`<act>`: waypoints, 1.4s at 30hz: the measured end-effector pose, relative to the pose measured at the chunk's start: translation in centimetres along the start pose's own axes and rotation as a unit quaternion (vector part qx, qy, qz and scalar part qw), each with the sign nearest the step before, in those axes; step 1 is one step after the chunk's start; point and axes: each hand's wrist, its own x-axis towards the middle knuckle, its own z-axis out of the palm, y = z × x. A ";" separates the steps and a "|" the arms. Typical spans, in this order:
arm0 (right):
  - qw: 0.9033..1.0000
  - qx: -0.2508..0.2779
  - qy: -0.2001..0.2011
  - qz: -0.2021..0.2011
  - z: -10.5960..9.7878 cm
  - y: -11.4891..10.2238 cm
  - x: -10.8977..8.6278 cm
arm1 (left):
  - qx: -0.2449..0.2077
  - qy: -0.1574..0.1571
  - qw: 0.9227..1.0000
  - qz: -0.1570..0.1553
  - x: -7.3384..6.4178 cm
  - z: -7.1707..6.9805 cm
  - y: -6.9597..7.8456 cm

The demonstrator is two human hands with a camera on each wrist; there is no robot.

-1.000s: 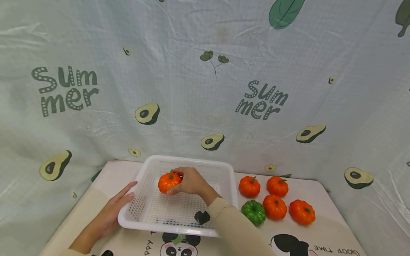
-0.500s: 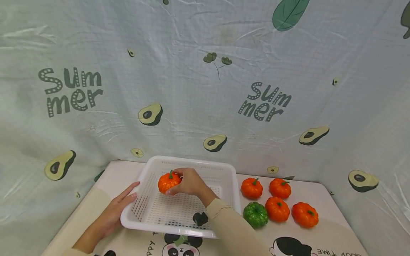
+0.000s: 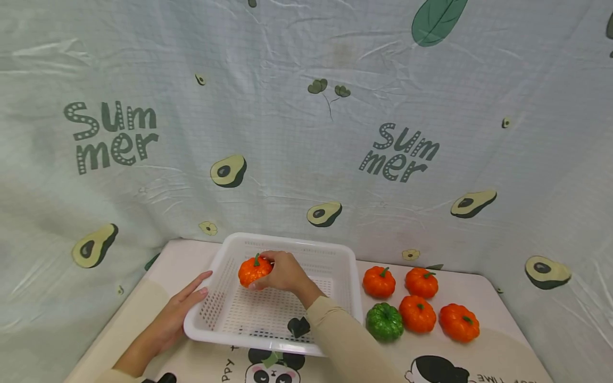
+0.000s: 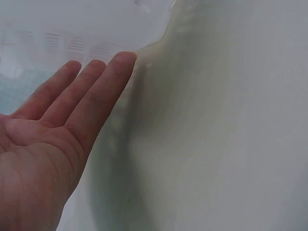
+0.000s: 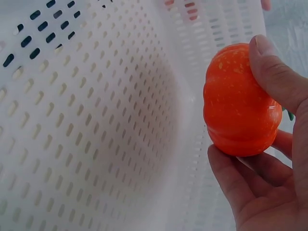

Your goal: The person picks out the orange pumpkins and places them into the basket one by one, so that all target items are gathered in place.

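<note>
My right hand (image 3: 286, 274) grips an orange toy pumpkin (image 3: 251, 272) with a green stem inside the left half of a white perforated plastic basket (image 3: 299, 348). In the right wrist view the thumb presses one side of the pumpkin (image 5: 238, 103) and the fingers curl under the other, with the basket's holed base beside it. My left hand (image 3: 174, 311) lies along the outside of the basket's left wall. Its fingers (image 4: 101, 91) are straight in the left wrist view, tips right at the white plastic.
Right of the basket sit a green pumpkin (image 3: 384, 322) and several orange pumpkins (image 3: 417, 314). A cartoon-print cover (image 3: 373, 340) lies on the table. Behind stands a hanging sheet (image 3: 268, 106) with avocado prints. A small black device (image 3: 299, 326) shows beside the right wrist.
The head view has turned slightly left, so everything appears a little further right. Both hands keep their places at the basket, and the right still holds the pumpkin.
</note>
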 end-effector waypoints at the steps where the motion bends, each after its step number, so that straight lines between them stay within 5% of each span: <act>1: 1.000 -0.002 0.001 -0.001 0.0 0.0 0.1 | 0.001 0.001 1.000 0.000 0.0 0.0 0.0; 10: 1.000 -0.025 0.006 -0.012 0.2 -0.1 0.7 | 0.001 0.008 1.000 0.003 0.2 -0.1 0.1; 23: 1.000 0.010 0.004 0.009 0.5 -0.2 0.8 | -0.009 0.016 1.000 -0.004 0.0 0.1 -0.1; 42: 0.999 0.031 -0.001 -0.013 0.9 0.2 1.3 | -0.018 0.029 0.999 -0.004 -0.1 0.3 -0.3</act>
